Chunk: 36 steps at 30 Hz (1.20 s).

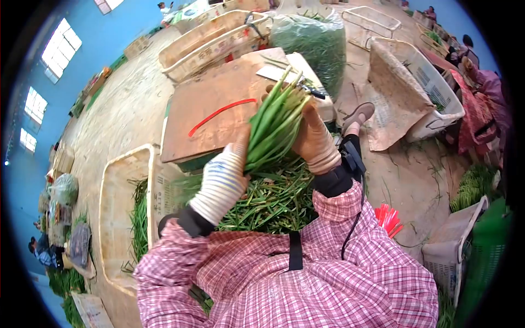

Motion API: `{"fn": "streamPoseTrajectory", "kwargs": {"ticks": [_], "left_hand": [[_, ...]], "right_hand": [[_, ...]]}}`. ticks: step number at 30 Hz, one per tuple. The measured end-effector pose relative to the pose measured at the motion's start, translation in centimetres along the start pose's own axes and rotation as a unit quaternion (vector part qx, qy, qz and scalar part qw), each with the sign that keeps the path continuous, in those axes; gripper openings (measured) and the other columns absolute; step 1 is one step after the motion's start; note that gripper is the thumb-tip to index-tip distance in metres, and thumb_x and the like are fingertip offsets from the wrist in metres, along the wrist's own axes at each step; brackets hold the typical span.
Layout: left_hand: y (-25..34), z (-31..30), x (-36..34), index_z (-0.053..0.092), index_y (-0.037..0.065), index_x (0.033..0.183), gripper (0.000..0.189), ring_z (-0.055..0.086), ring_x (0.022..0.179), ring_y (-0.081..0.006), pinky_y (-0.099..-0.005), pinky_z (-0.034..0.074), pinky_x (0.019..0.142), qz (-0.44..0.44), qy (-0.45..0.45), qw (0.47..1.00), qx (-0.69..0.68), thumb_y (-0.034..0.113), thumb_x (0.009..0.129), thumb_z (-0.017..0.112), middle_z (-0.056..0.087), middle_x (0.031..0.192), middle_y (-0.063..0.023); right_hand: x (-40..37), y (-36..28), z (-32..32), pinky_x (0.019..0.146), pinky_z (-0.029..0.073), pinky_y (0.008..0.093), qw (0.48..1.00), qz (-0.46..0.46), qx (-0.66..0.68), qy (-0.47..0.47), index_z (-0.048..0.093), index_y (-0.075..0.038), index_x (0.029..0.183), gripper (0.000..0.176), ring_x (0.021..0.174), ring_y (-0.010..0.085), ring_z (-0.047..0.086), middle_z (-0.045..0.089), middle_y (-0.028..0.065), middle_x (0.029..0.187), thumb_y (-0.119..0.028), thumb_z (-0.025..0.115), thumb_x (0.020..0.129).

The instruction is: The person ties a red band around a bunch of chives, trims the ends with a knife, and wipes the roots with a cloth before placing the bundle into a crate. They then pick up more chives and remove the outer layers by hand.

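Observation:
Between my two hands is a bunch of chives (273, 123), its long green leaves hanging toward me and its pale stalk ends pointing up and away. My left hand (224, 177), in a white striped glove with bare fingertips, is closed around the left, lower side of the bunch. My right hand (317, 139), gloved the same way, wraps the upper right side near the pale ends; some of its fingers are hidden behind the stalks. Below, loose green leaves (273, 202) lie heaped over my lap. A red strip (221, 116) lies curved on the brown board (202, 93) just ahead.
A pale crate (109, 218) with greens stands at my left, another long crate (208, 46) ahead. A clear bag (309, 49) of greens is beyond the board. Red strips (387, 220) lie at my right. A cloth-draped crate (437, 93) stands near a person (484, 87).

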<state>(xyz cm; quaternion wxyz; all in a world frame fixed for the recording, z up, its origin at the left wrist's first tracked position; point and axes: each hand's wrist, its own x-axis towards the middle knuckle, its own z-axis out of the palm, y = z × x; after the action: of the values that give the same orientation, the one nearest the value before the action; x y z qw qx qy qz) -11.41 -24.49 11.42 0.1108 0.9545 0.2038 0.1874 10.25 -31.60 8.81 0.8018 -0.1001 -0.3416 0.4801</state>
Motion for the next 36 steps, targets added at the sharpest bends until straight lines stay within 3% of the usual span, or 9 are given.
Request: {"fn": "streamPoseTrajectory", "kwargs": {"ticks": [9,16,18,22,23,25,28,30,36], "left_hand": [[1.5,5.8,0.2,0.025,0.010,0.157,0.108,0.060,0.103,-0.0466,-0.0491,0.053,0.083,0.023,0.059,0.991,-0.122,-0.004,0.064,0.077,0.057,0.124,-0.0255],[-1.9,-0.7,-5.1,0.040,0.006,0.151,0.109,0.058,0.122,-0.0421,-0.0497,0.047,0.101,-0.075,0.111,0.987,-0.083,0.047,0.064,0.091,0.049,0.142,-0.0313],[-0.2,-3.1,-7.4,0.051,-0.003,0.142,0.094,0.055,0.130,-0.0335,-0.0428,0.045,0.107,-0.230,0.038,0.874,-0.426,0.053,0.074,0.085,0.056,0.139,-0.0266],[3.7,-1.3,-8.7,0.032,-0.004,0.153,0.127,0.038,0.143,-0.0279,-0.0433,0.022,0.122,-0.116,-0.175,0.653,-0.728,0.091,0.071,0.049,0.044,0.152,-0.0203],[2.6,1.4,-8.7,0.028,-0.003,0.154,0.128,0.033,0.145,-0.0279,-0.0437,0.018,0.124,-0.163,-0.151,0.727,-0.650,0.091,0.071,0.049,0.041,0.154,-0.0181],[5.9,-0.8,-6.0,0.030,0.002,0.153,0.114,0.033,0.144,-0.0284,-0.0458,0.017,0.124,-0.056,0.020,0.420,-0.906,0.087,0.079,0.049,0.040,0.154,-0.0137],[5.3,-1.8,-5.8,0.042,0.006,0.144,0.092,0.053,0.122,-0.0266,-0.0460,0.037,0.114,-0.050,0.189,0.220,-0.956,0.064,0.080,0.074,0.052,0.135,-0.0119],[4.4,-3.1,-5.7,0.048,0.003,0.137,0.079,0.056,0.116,-0.0258,-0.0439,0.045,0.107,-0.150,0.219,0.307,-0.914,0.051,0.082,0.079,0.058,0.128,-0.0120],[1.7,-2.6,-4.8,0.065,0.004,0.109,0.027,0.067,0.084,-0.0226,-0.0370,0.059,0.077,-0.211,0.226,0.504,-0.806,0.017,0.089,0.076,0.069,0.091,-0.0099]], "right_hand": [[0.7,-1.5,-1.6,0.081,0.060,0.0385,0.991,0.063,0.007,0.117,0.062,-0.003,0.121,0.039,0.092,0.0243,0.071,0.071,0.0107,0.105,-0.018,0.077,0.088],[2.8,-0.8,3.0,0.068,0.057,0.0310,0.966,0.001,-0.183,0.183,0.061,-0.002,0.108,0.024,0.078,0.0198,0.071,0.073,0.0112,0.092,-0.011,0.075,0.090],[3.4,-0.3,4.7,0.070,0.058,0.0310,0.966,-0.003,-0.216,0.145,0.062,-0.002,0.105,0.020,0.081,0.0195,0.071,0.073,0.0127,0.094,-0.012,0.073,0.092],[2.0,2.6,11.5,0.082,0.059,0.0331,0.967,-0.065,-0.237,0.061,0.060,-0.002,0.107,0.018,0.091,0.0217,0.072,0.073,0.0123,0.097,-0.011,0.070,0.094],[0.8,2.7,12.9,0.085,0.058,0.0341,0.964,-0.056,-0.258,0.038,0.060,-0.003,0.107,0.019,0.093,0.0219,0.071,0.073,0.0122,0.099,-0.010,0.070,0.094],[-1.4,3.7,13.7,0.091,0.056,0.0387,0.970,-0.051,-0.238,-0.022,0.060,-0.004,0.108,0.019,0.098,0.0227,0.070,0.071,0.0115,0.102,-0.006,0.071,0.093],[-4.2,4.6,13.4,0.107,0.045,0.0503,0.978,-0.057,-0.178,-0.094,0.061,-0.004,0.105,0.020,0.110,0.0274,0.064,0.069,0.0104,0.099,-0.011,0.074,0.092],[-5.6,4.7,12.8,0.120,0.025,0.0558,0.973,-0.040,-0.188,-0.129,0.063,-0.005,0.101,0.021,0.117,0.0305,0.061,0.070,0.0127,0.103,-0.017,0.077,0.090],[-6.8,1.1,8.4,0.118,0.029,0.0555,0.955,0.088,-0.162,-0.232,0.072,0.001,0.107,0.035,0.132,0.0383,0.053,0.070,0.0169,0.118,-0.031,0.072,0.094]]}}
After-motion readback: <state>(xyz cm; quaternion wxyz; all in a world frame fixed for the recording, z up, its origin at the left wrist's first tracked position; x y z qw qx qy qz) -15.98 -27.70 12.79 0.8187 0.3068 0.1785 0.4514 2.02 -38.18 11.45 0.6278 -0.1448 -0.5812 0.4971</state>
